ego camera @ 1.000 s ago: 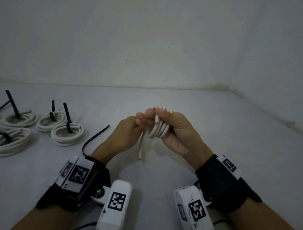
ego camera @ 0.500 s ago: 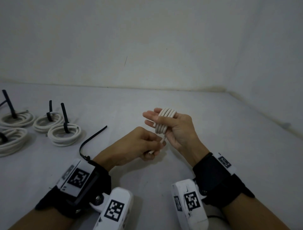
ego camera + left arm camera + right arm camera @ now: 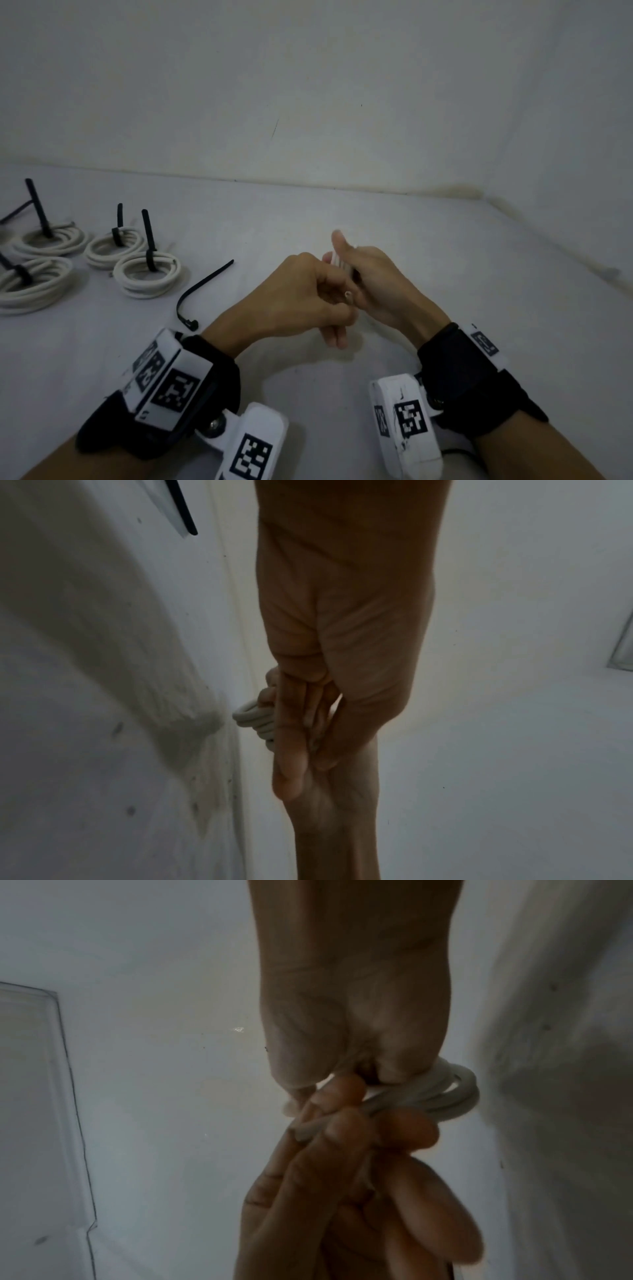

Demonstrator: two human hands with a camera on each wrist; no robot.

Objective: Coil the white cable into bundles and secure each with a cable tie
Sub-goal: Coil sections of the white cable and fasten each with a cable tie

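A small coil of white cable (image 3: 337, 263) is held above the table between both hands. My right hand (image 3: 368, 279) grips the coil, thumb pointing up; in the right wrist view the loops (image 3: 448, 1093) stick out past its palm. My left hand (image 3: 325, 294) is curled against the coil and pinches the cable's free end (image 3: 348, 294). From the left wrist, the coil (image 3: 251, 718) shows beside my left fingers (image 3: 291, 731). One loose black cable tie (image 3: 202, 293) lies on the table to the left of my left wrist.
Several white bundles fastened with black ties lie at the far left, the nearest one (image 3: 147, 277) beside the loose tie. The white table (image 3: 479, 308) meets walls at the back and on the right.
My left hand has brought the cable's free end up from below against the coil. My right hand has turned so that the thumb points up, and the hands now press together.
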